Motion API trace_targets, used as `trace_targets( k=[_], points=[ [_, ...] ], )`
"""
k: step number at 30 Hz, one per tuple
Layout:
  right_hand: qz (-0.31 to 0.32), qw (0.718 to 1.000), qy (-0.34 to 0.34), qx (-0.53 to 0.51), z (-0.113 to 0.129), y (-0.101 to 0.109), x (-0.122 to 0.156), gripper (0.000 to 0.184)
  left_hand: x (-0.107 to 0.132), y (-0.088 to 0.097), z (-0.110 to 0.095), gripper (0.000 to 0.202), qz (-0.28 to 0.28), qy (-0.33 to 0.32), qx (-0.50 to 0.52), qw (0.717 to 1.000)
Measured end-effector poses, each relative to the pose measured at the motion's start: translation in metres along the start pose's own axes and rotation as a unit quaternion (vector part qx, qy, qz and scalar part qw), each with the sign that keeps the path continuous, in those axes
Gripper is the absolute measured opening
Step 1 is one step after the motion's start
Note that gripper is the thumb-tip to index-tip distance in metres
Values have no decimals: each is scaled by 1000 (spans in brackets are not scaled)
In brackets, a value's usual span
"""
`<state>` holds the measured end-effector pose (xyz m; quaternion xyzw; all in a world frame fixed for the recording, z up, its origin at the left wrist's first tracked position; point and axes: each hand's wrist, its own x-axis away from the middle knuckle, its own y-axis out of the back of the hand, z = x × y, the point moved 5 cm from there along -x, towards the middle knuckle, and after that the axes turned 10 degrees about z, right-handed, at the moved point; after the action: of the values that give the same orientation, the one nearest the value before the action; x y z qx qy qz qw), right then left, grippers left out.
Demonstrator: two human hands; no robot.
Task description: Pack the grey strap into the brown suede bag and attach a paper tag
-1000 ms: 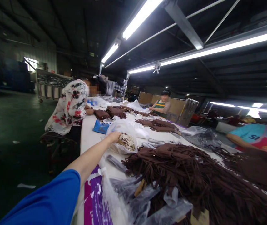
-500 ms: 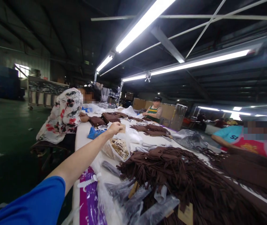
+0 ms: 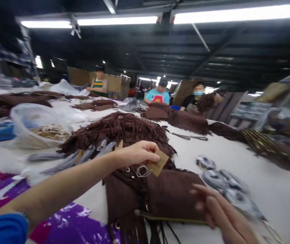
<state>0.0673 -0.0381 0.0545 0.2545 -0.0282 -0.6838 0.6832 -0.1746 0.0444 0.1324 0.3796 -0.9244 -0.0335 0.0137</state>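
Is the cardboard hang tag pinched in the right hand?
No, the left hand pinches the cardboard hang tag above the brown fringed bag; the blurred right hand is at the bag's edge.

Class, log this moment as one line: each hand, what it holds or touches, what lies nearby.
left hand: pinches card tag | right hand: open, blurred, at fringed bag | behind: fringe pile

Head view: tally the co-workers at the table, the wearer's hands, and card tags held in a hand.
Co-workers: 3
Wearer's hands, left hand and right hand: 2
Card tag, pinched in the left hand: 1
Total: 6
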Motion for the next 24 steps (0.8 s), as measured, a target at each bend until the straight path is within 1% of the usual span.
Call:
trace_targets(
  k=[2, 3, 4, 6, 7, 8, 10, 12, 13, 15, 17, 21, 24],
  points=[
    [38, 996, -41, -72, 9, -12, -4, 50, -27, -36, 12, 14, 44, -2, -25, 999],
    [62, 991, -47, -113, 13, -19, -10, 48, -37, -50, 16, 12, 57, -9, -45, 997],
    [73, 985, -51, -151, 15, -23, -16, 47, -46, -61, 19, 11, 63, -21, -68, 996],
    [72, 976, -54, -196, 14, -23, -26, 48, -57, -74, 25, 13, 56, -34, -101, 993],
    [58, 975, -56, -206, 10, -19, -29, 50, -60, -78, 29, 18, 61, -28, -103, 992],
    [42, 975, -58, -209, 5, -13, -30, 50, -63, -82, 35, 26, 76, -14, -95, 993],
    [5, 977, -54, -207, -8, 1, -28, 50, -67, -89, 49, 47, 129, 34, -63, 989],
    [-18, 977, -48, -207, -21, 11, -26, 48, -70, -94, 66, 64, 163, 89, -25, 982],
    [-28, 976, -46, -209, -28, 15, -26, 47, -71, -94, 73, 68, 163, 116, -11, 980],
    [-46, 973, -51, -220, -38, 19, -25, 48, -72, -95, 84, 72, 152, 156, 4, 976],
    [-62, 969, -60, -230, -46, 21, -25, 50, -71, -98, 88, 66, 159, 166, -10, 973],
    [-86, 964, -70, -242, -54, 32, -24, 52, -68, -104, 87, 37, 186, 152, -34, 970],
    [-103, 962, -76, -243, -57, 47, -21, 53, -69, -104, 89, 26, 172, 148, -19, 974]
  ],
)
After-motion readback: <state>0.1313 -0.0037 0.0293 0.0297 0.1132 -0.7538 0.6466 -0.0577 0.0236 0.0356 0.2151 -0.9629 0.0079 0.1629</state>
